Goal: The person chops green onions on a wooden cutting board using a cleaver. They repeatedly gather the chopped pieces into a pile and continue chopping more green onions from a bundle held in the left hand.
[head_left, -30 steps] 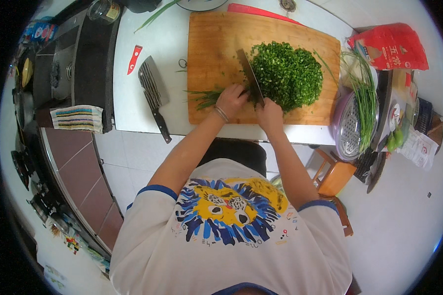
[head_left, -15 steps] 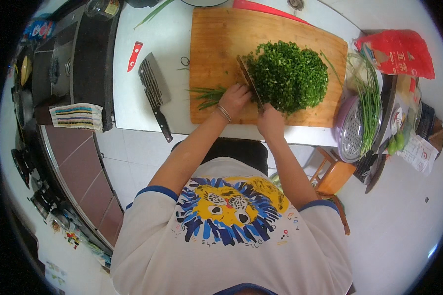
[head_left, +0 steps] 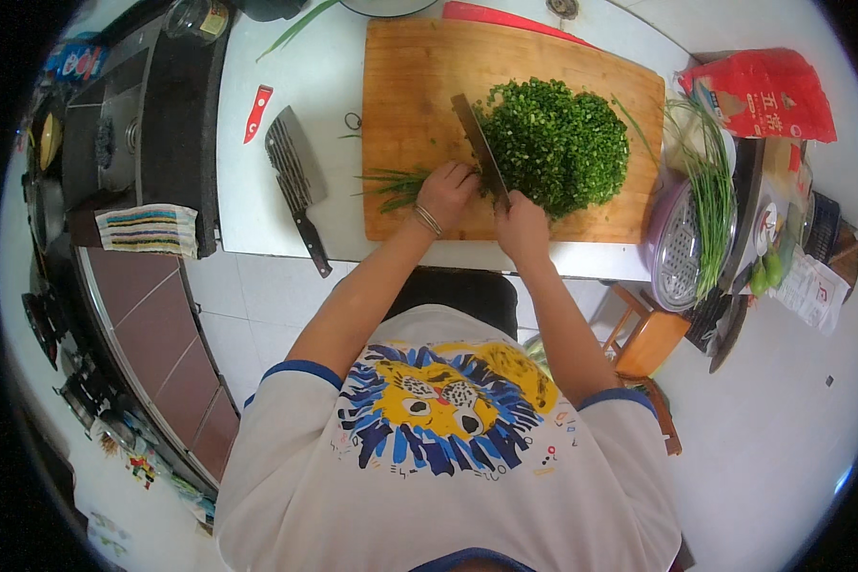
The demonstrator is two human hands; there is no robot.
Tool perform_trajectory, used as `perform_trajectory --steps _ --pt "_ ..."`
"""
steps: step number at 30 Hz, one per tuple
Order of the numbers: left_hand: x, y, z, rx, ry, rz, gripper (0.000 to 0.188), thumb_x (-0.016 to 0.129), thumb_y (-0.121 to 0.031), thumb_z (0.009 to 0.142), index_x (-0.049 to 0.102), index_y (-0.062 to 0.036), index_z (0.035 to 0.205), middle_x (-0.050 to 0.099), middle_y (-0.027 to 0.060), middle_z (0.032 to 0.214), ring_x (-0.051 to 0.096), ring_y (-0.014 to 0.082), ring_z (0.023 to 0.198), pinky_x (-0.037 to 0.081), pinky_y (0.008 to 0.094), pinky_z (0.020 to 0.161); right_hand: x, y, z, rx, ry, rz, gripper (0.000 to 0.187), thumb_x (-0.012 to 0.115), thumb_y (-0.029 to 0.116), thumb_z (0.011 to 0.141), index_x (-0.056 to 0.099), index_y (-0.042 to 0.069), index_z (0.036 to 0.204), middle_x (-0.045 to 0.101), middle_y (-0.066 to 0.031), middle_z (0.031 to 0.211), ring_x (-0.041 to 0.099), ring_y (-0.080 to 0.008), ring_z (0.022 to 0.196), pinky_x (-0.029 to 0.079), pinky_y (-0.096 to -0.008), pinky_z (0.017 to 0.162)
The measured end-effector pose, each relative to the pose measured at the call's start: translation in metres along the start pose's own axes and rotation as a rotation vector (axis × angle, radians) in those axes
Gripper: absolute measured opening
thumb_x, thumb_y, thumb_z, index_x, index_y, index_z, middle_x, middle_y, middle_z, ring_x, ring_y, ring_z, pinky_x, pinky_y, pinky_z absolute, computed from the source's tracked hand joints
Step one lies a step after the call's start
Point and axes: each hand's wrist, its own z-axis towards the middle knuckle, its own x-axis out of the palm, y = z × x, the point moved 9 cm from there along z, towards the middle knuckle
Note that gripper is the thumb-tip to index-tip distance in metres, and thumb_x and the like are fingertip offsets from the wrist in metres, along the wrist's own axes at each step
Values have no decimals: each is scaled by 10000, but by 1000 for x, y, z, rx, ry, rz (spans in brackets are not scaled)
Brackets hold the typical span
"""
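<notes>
A wooden cutting board [head_left: 419, 86] lies on the white table. A big heap of finely chopped greens [head_left: 555, 143] covers its right half. My right hand [head_left: 520, 221] grips the handle of a cleaver [head_left: 477, 143], whose blade stands against the left side of the heap. My left hand [head_left: 445, 191] presses down a bunch of long green stalks [head_left: 387, 181] just left of the blade.
A second cleaver [head_left: 296, 181] and a small red tool [head_left: 256, 112] lie left of the board. A colander with long green stalks [head_left: 701, 205] and a red bag [head_left: 763, 92] sit at the right. A stove [head_left: 114, 133] and a striped cloth [head_left: 151, 229] are at the far left.
The view has shifted slightly. Both hands stay at the board's near edge, with the cleaver still working beside the heap; the stalk bunch looks a little shorter.
</notes>
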Motion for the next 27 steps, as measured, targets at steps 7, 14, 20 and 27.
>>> perform_trajectory --steps 7,14,20,27 --pt "5 2 -5 4 14 22 220 591 -31 640 613 -4 857 580 144 923 542 298 908 486 380 785 30 -10 1 -19 52 -121 156 537 94 776 566 -32 862 626 -272 825 614 -429 796 495 -494 695" --pt "0 -1 -14 54 39 49 264 594 -45 655 625 -25 916 579 108 979 539 291 968 486 368 818 13 -5 20 67 -55 -23 151 552 96 768 585 -14 867 636 -253 855 624 -411 805 511 -465 694" --pt "12 -10 0 91 8 59 243 588 -48 668 615 -14 907 576 129 958 554 289 925 493 355 796 2 -18 19 -27 -128 12 191 536 179 816 585 -5 808 620 -265 791 604 -431 766 484 -499 693" --pt "18 -3 -1 -8 99 -41 335 608 -7 658 578 6 991 573 182 1044 556 345 970 500 406 812 3 -19 -8 -5 -88 18 192 536 190 820 570 2 832 614 -269 779 598 -445 760 480 -509 679"
